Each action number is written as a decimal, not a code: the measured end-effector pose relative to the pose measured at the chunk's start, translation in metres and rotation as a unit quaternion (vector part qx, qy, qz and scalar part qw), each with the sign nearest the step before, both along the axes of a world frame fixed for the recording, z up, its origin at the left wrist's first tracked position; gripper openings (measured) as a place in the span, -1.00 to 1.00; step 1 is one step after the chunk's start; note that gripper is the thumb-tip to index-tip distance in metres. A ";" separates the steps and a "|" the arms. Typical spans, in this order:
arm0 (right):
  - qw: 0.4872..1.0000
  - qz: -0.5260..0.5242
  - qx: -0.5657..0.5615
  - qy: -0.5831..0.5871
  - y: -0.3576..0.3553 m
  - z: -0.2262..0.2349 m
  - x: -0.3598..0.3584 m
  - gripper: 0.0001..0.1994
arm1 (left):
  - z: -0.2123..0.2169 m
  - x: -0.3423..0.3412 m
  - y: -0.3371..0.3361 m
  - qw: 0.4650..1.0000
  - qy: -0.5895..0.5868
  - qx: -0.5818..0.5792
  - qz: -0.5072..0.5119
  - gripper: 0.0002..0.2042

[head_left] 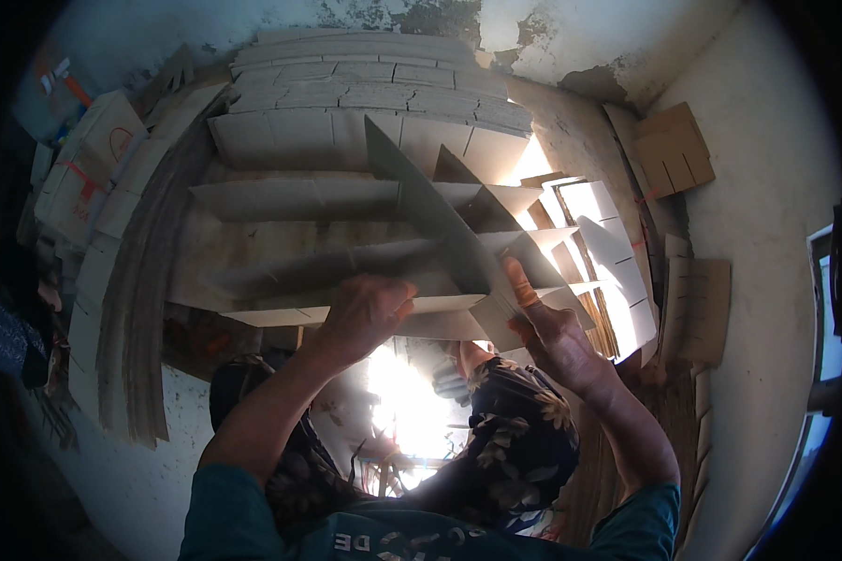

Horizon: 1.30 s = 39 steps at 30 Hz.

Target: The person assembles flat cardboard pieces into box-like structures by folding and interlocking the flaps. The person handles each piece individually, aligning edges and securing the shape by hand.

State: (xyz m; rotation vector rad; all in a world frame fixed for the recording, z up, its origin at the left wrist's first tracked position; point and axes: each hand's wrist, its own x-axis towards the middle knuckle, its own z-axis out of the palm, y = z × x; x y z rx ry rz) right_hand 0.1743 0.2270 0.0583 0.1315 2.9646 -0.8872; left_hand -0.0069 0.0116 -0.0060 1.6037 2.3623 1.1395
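Several long cardboard divider strips stand on edge in rows across the work surface. My left hand (pixel 365 313) is closed on the top edge of the nearest cardboard strip (pixel 290 316). A cardboard cross strip (pixel 435 220) runs slantwise over the rows, its far end raised. With fingers and thumb, my right hand (pixel 557 332) pinches this cross strip's near end; orange wrapping shows on the fingers. To its right, a shorter cross strip (pixel 477 196) also sits among the rows. How far the slots engage where the strips meet cannot be made out.
Stacked grey cardboard strips (pixel 365 79) lie along the far side. More strips (pixel 126 280) are piled at left, beside a white carton (pixel 89 168). Sunlit cardboard pieces (pixel 613 252) stand at right, near brown slotted sheets (pixel 702 309). My knees (pixel 524 439) are below the work.
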 end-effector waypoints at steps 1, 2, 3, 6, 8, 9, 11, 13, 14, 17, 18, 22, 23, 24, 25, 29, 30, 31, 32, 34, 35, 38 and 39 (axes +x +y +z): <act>1.000 0.003 -0.004 0.010 0.000 -0.004 0.000 -0.13 | 0.000 0.000 0.000 1.000 0.004 -0.003 0.002 -0.82; 1.000 0.007 -0.007 0.020 0.001 -0.011 0.001 -0.13 | 0.001 0.000 0.000 1.000 0.006 -0.003 0.003 -0.81; 0.999 0.009 -0.010 0.031 0.002 -0.017 0.002 -0.13 | 0.003 0.001 0.000 1.000 0.009 -0.001 0.002 -0.81; 0.997 -0.001 -0.045 0.061 -0.003 -0.027 0.002 -0.14 | 0.004 0.000 0.002 1.000 0.012 -0.003 -0.010 -0.81; 0.998 -0.026 -0.039 0.031 -0.005 -0.029 0.006 -0.14 | 0.005 -0.003 0.001 0.999 0.007 0.033 -0.001 -0.80; 0.999 -0.039 -0.035 0.015 -0.005 -0.030 0.009 -0.14 | 0.010 -0.005 0.002 0.997 0.000 0.072 0.012 -0.79; 0.999 -0.026 -0.033 0.035 -0.002 -0.035 0.014 -0.14 | 0.022 -0.013 0.008 0.990 0.062 0.115 0.051 -0.79; 0.998 -0.024 -0.033 0.039 -0.001 -0.037 0.018 -0.14 | 0.040 -0.027 0.021 0.968 0.196 0.122 0.100 -0.81; 0.998 -0.026 -0.035 0.035 -0.001 -0.036 0.018 -0.14 | 0.034 -0.035 0.021 0.976 0.189 0.034 0.103 -0.83; 0.998 -0.008 -0.037 0.055 -0.004 -0.029 0.015 -0.14 | 0.007 -0.055 0.009 0.976 0.177 -0.075 0.102 -0.88; 0.997 -0.004 -0.038 0.065 -0.005 -0.028 0.016 -0.14 | 0.007 -0.054 0.010 0.975 0.184 -0.075 0.104 -0.87; 0.998 0.024 -0.007 0.057 -0.009 -0.021 0.010 -0.03 | 0.005 -0.055 0.013 0.976 0.180 -0.069 0.099 -0.85; 0.999 0.021 0.001 0.034 -0.009 -0.023 0.010 -0.03 | 0.003 -0.056 0.013 0.978 0.172 -0.066 0.094 -0.85; 1.000 0.016 0.008 0.011 -0.008 -0.027 0.010 -0.03 | 0.004 -0.055 0.013 0.982 0.154 -0.069 0.090 -0.84; 1.000 0.015 0.004 0.003 -0.007 -0.033 0.010 -0.04 | 0.006 -0.055 0.014 0.984 0.137 -0.072 0.085 -0.83; 1.000 0.017 -0.017 -0.006 -0.006 -0.040 0.004 -0.09 | 0.010 -0.053 0.013 0.987 0.082 -0.115 0.083 -0.81; 1.000 0.020 -0.021 -0.002 -0.006 -0.036 0.002 -0.10 | 0.012 -0.055 0.011 0.989 0.054 -0.110 0.086 -0.81; 1.000 0.002 -0.019 -0.018 -0.007 -0.032 0.004 -0.11 | 0.014 -0.057 0.008 0.990 0.027 -0.106 0.089 -0.80; 0.999 -0.016 -0.016 -0.034 -0.010 -0.027 0.009 -0.13 | 0.015 -0.058 0.006 0.991 -0.001 -0.101 0.092 -0.80; 0.998 -0.020 -0.005 -0.053 -0.008 -0.025 0.013 -0.15 | 0.017 -0.055 0.009 0.994 0.015 -0.051 0.093 -0.88; 0.998 -0.007 0.005 -0.057 -0.004 -0.028 0.014 -0.16 | 0.017 -0.054 0.010 0.995 0.023 -0.027 0.093 -0.88; 0.999 0.026 -0.021 -0.021 0.001 -0.035 0.008 -0.15 | 0.013 -0.057 0.010 0.992 -0.014 -0.031 0.118 -0.78; 0.998 0.040 -0.040 0.001 0.002 -0.037 0.003 -0.14 | 0.013 -0.065 0.009 0.991 0.037 0.015 0.125 -0.76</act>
